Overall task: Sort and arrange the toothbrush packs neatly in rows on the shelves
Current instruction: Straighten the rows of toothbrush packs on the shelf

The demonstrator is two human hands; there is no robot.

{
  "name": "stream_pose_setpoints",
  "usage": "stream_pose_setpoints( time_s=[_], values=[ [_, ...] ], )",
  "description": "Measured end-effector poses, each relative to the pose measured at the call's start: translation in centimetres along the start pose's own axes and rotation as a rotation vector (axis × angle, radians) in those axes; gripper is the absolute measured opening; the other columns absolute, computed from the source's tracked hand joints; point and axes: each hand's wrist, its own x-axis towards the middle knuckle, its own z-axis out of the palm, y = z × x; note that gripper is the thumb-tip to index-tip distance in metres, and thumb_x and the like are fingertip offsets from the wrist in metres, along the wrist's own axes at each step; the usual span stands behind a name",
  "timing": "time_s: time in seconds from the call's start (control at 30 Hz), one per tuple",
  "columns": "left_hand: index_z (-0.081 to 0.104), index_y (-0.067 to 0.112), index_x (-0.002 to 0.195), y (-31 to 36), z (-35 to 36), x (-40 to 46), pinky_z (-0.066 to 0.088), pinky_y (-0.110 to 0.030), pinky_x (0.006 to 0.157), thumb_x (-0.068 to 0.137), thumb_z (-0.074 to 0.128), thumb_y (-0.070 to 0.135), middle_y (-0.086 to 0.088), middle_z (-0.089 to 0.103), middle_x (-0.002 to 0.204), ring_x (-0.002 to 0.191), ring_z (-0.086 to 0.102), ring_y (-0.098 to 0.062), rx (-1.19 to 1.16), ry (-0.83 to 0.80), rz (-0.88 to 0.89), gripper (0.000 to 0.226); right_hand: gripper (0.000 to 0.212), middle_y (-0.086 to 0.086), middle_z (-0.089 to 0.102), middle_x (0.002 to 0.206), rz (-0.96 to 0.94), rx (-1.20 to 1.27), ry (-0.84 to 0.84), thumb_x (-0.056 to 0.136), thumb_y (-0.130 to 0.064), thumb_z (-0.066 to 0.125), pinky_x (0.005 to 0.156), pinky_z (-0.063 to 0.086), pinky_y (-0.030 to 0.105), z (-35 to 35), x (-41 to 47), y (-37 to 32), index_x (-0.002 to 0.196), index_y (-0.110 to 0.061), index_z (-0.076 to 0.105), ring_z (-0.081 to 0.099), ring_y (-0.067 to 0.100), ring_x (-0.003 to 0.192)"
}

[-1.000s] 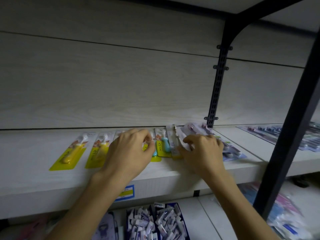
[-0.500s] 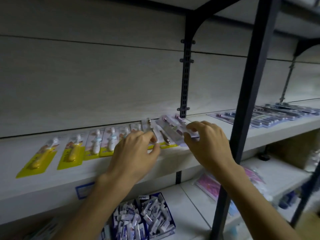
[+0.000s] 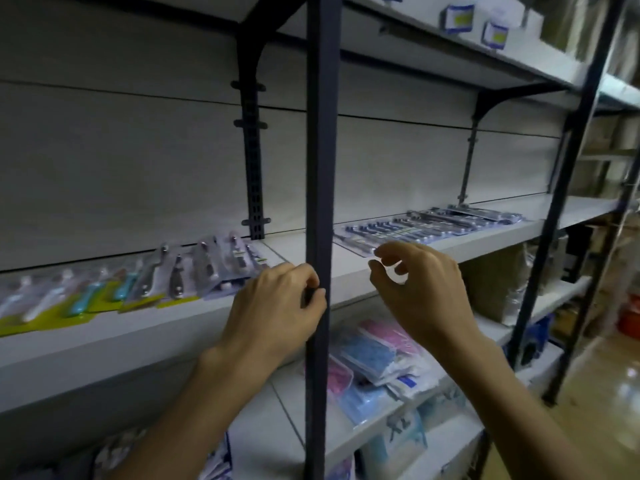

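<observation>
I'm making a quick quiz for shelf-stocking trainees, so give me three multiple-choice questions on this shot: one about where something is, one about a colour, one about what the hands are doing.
1. Where is the dark upright post?
A. between the two hands
B. left of both hands
C. right of both hands

2. What colour are the backing cards of the toothbrush packs at the left end of the shelf?
A. red
B. yellow-green
C. black

3. What is the right hand holding?
A. a toothbrush pack
B. a pink packet
C. nothing

Answers:
1. A: the left hand sits just left of the post, the right hand to its right.
2. B: yellow-green card shows under the brushes there.
3. C: its curled fingers hover in front of the blue toothbrush packs with nothing between them.
</observation>
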Motion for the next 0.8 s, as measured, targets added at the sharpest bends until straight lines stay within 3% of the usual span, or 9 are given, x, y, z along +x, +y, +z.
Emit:
stream_pose_setpoints(
  time_s=[0.2,0.37,0.6,0.8],
  values=[
    [0.062,0.024,0.103,7.7,5.0,1.6,0.046,-0.027,0.075,0.092,0.051,0.038,0.008,0.062,0.101,0.092,0.058,-0.013,-0.046,0.001,0.023,0.022,0.021,0.001,0.072,0.094,0.018,-0.056,0.009,0.087,-0.027,0.065,0.074,0.053,0.037,-5.2,-0.3,9.5,0.105,-0.018,0.070,0.066,0.023,0.082],
    [0.061,0.026,0.101,12.4,8.9,3.3,0.044,-0.027,0.073,0.092,0.049,0.040,0.010,0.063,0.102,0.092,0.056,-0.012,-0.043,-0.032,0.025,0.020,0.022,0.001,0.072,0.096,0.013,-0.066,-0.028,0.087,-0.027,0.063,0.075,0.055,0.043,-7.8,0.4,15.9,0.105,-0.018,0.070,0.066,0.023,0.086],
    [0.060,0.027,0.102,16.0,13.8,7.5,0.046,-0.030,0.079,0.092,0.047,0.041,0.009,0.063,0.104,0.096,0.056,-0.013,-0.021,-0.079,0.037,0.021,0.014,-0.001,0.070,0.087,0.033,-0.123,-0.022,0.088,-0.026,0.060,0.068,0.054,0.039,-8.3,2.5,23.1,0.096,-0.019,0.069,0.062,0.019,0.075],
    [0.060,0.026,0.106,17.5,18.7,12.2,0.047,-0.032,0.081,0.092,0.047,0.040,0.008,0.064,0.106,0.100,0.056,-0.014,-0.043,-0.102,0.043,0.024,0.016,-0.003,0.069,0.088,0.043,-0.141,-0.042,0.088,-0.026,0.061,0.069,0.056,0.042,-7.3,5.4,29.5,0.100,-0.019,0.069,0.064,0.018,0.080]
  ],
)
